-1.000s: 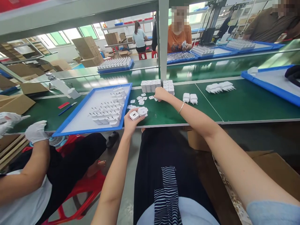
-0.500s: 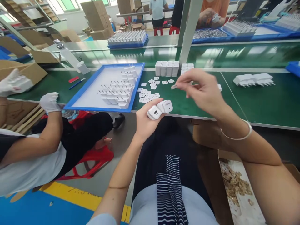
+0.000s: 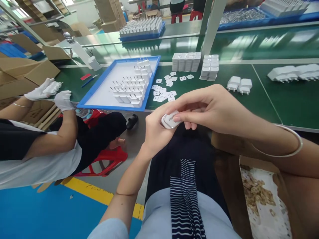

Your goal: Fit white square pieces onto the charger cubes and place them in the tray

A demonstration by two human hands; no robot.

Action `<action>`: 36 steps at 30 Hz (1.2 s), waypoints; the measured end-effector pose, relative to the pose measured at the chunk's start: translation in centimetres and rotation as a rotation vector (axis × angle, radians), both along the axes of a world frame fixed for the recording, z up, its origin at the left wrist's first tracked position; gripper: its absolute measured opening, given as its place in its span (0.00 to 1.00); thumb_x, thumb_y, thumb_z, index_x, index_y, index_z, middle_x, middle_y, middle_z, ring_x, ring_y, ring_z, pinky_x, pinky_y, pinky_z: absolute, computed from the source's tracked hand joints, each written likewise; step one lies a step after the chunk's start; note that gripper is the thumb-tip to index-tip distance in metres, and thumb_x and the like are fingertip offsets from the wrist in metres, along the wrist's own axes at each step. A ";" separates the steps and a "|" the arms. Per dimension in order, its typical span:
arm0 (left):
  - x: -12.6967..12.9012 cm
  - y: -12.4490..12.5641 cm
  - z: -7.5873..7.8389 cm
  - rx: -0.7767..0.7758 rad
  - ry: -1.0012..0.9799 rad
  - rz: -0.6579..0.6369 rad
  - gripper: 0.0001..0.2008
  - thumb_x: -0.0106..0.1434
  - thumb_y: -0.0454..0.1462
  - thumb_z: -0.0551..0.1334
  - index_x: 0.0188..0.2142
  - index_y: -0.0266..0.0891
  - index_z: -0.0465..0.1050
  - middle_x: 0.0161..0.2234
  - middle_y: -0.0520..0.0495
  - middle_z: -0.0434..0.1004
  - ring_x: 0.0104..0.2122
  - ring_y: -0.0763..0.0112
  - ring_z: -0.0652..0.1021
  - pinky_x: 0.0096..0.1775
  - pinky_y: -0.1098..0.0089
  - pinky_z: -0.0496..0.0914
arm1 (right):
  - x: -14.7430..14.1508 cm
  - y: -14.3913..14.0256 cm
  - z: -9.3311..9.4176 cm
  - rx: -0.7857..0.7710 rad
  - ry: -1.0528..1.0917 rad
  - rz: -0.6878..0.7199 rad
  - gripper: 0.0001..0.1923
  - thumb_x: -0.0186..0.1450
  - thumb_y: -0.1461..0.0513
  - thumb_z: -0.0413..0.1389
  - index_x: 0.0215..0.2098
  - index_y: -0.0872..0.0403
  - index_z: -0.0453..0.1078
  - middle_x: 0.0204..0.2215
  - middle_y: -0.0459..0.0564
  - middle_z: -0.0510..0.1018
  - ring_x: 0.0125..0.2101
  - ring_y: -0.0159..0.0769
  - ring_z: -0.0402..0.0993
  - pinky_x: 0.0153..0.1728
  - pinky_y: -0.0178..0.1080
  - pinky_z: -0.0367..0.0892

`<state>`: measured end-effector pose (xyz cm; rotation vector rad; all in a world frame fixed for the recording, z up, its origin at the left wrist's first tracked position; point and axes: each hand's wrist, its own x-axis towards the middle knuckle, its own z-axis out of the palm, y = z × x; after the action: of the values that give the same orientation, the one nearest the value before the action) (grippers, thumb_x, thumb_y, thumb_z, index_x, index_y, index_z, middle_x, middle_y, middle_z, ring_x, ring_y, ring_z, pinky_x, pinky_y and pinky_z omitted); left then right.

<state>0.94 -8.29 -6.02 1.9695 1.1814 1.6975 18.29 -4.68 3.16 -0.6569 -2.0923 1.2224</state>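
My left hand grips a white charger plug above my lap, just off the table's near edge. My right hand rests its fingertips on the top face of that same plug, fingers curled over it. Whether a second plug sits beneath my fingers is hidden. On the green table ahead lie several small white stickers and a blue tray holding rows of white plugs.
Stacks of white plugs stand by a grey post; two loose plugs and more lie right. A co-worker's gloved hands work at left. A cardboard box of scraps sits by my right knee.
My right hand came back from the stickers on the table to the plug in my left hand, and now presses on it. The view has tilted down and closer.
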 end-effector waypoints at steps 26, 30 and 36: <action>1.2 -0.1 -0.1 -0.077 -0.044 -0.086 0.12 0.60 0.31 0.71 0.43 0.41 0.80 0.41 0.52 0.84 0.36 0.67 0.83 0.39 0.67 0.78 | 0.1 0.1 0.2 0.044 -0.085 -0.072 0.11 0.59 0.73 0.65 0.25 0.51 0.76 0.20 0.42 0.75 0.16 0.27 0.66 0.18 0.36 0.66; 1.2 -0.2 -0.1 -0.085 -0.027 -0.079 0.13 0.60 0.32 0.71 0.45 0.42 0.79 0.41 0.52 0.84 0.36 0.66 0.82 0.39 0.67 0.78 | 0.0 0.1 0.4 0.044 -0.094 -0.079 0.13 0.58 0.76 0.64 0.24 0.53 0.75 0.19 0.41 0.75 0.14 0.25 0.64 0.17 0.34 0.65; 1.1 -0.2 -0.3 -0.092 -0.003 -0.054 0.13 0.61 0.34 0.71 0.47 0.42 0.79 0.42 0.52 0.83 0.38 0.64 0.83 0.41 0.64 0.79 | -0.2 0.1 0.5 0.044 -0.153 -0.111 0.11 0.59 0.73 0.65 0.25 0.53 0.76 0.21 0.43 0.76 0.18 0.27 0.67 0.22 0.36 0.67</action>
<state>2.07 -8.45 -6.30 1.9254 1.1732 1.5903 18.06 -4.57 3.68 -0.8583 -2.1692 1.0914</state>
